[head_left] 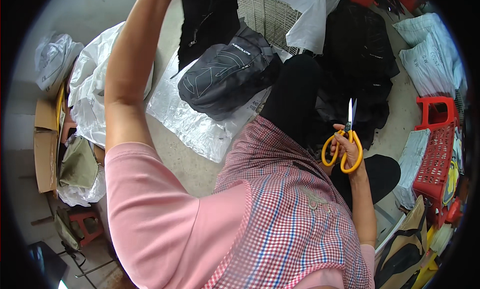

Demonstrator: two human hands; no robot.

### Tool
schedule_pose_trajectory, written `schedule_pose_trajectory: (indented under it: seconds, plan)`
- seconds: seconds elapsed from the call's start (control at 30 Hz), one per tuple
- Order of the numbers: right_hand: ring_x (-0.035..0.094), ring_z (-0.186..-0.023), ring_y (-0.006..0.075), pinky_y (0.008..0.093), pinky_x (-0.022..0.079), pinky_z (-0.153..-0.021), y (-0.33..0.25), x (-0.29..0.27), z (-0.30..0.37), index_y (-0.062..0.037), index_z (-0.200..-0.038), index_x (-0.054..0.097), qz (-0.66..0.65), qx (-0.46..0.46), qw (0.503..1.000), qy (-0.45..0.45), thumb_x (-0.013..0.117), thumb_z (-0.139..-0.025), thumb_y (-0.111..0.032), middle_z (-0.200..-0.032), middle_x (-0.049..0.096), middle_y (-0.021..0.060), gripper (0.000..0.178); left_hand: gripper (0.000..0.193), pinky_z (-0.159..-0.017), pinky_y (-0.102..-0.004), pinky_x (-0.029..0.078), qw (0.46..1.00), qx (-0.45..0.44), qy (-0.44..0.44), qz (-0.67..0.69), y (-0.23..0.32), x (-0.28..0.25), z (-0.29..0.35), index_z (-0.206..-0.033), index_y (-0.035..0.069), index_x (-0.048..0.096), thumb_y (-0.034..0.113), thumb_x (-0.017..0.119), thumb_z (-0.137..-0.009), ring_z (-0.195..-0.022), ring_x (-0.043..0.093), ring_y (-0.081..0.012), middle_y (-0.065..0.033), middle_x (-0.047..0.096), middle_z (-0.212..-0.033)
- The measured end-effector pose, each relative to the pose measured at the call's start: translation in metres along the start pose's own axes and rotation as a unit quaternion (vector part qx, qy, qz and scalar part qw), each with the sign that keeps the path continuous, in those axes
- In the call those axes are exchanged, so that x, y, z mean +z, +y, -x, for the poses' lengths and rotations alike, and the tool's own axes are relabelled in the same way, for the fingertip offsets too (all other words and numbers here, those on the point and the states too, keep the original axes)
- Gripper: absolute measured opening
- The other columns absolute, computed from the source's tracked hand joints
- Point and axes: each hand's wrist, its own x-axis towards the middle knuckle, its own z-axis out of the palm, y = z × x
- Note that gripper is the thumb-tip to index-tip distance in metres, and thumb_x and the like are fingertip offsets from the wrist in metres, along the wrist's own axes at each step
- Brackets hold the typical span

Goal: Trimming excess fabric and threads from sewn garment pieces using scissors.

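Low on the right, my right hand [349, 149] is closed around a pair of scissors [350, 114]. Their yellow loop handles sit at my fingers, and the blades point up, slightly parted. My left arm [127, 89] reaches up past the top edge, so my left hand is out of the picture. A dark grey backpack [222, 76] lies in front of my knees on a clear plastic sheet [187, 124]. Beyond it is a black cloth piece [207, 19] with a zipper. More black bags [360, 44] are heaped to the right, beyond the scissors.
A wire basket [265, 11] with white cloth [305, 26] stands at the back. To the right are a red plastic basket [436, 164] and a white woven sack [430, 56]. White plastic bags [92, 79], a cardboard box [46, 149] and a red stool [90, 226] line the left.
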Motion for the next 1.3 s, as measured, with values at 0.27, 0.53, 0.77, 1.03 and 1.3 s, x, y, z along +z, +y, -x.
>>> schedule_pose_trajectory:
  seconds: [0.27, 0.53, 0.77, 1.03, 1.3]
  plan:
    - [0.057, -0.057, 0.0117, 0.0210, 0.049, -0.051, 0.019, -0.027, -0.012, -0.0045, -0.122, 0.053, -0.049, 0.010, 0.999, 0.014, 0.058, -0.092, -0.013, -0.073, 0.058, 0.0048, 0.032, 0.012, -0.054, -0.0317, 0.048, 0.721, 0.320, 0.133, -0.601, -0.063, -0.068, 0.025, -0.091, 0.000, 0.064, 0.009, 0.058, -0.089, -0.058, 0.057, -0.0233, -0.0112, 0.061, -0.072]
    - [0.057, -0.058, 0.0116, 0.0214, 0.049, -0.050, 0.028, -0.032, -0.019, -0.0036, -0.122, 0.053, -0.043, 0.039, 0.998, 0.018, 0.057, -0.092, -0.014, -0.073, 0.058, 0.0049, 0.031, 0.043, -0.087, -0.0403, 0.047, 0.635, 0.040, 0.251, -0.730, -0.137, 0.042, 0.203, -0.120, -0.001, 0.055, 0.029, 0.060, -0.088, -0.097, 0.059, -0.0347, -0.0215, 0.060, -0.105]
    - [0.057, -0.057, 0.0114, 0.0211, 0.049, -0.050, 0.026, -0.034, -0.022, -0.0033, -0.121, 0.053, -0.040, 0.058, 0.997, 0.040, 0.057, -0.092, -0.013, -0.073, 0.058, 0.0051, 0.031, 0.055, -0.092, -0.0439, 0.043, 0.616, -0.025, 0.266, -0.742, -0.203, 0.050, 0.274, -0.124, -0.002, 0.048, 0.032, 0.064, -0.084, -0.104, 0.054, -0.0380, -0.0255, 0.052, -0.115]
    - [0.055, -0.056, 0.0112, 0.0204, 0.048, -0.051, 0.024, -0.021, -0.027, -0.0033, -0.120, 0.054, -0.021, 0.076, 0.996, 0.041, 0.057, -0.092, -0.014, -0.074, 0.058, 0.0057, 0.031, 0.069, -0.097, -0.0479, 0.039, 0.596, -0.083, 0.273, -0.751, -0.279, -0.009, 0.306, -0.130, -0.003, 0.041, 0.036, 0.067, -0.080, -0.113, 0.049, -0.0418, -0.0299, 0.044, -0.127]
    - [0.054, -0.057, 0.0118, 0.0205, 0.047, -0.052, 0.017, -0.022, -0.029, -0.0033, -0.122, 0.053, 0.013, 0.089, 0.995, 0.052, 0.058, -0.091, -0.013, -0.074, 0.057, 0.0056, 0.033, 0.087, -0.103, -0.0673, 0.018, 0.760, 0.027, -0.009, -0.649, -0.367, 0.134, 0.130, -0.144, 0.018, 0.035, 0.066, 0.059, -0.075, -0.131, 0.029, -0.0477, -0.0223, 0.024, -0.150]
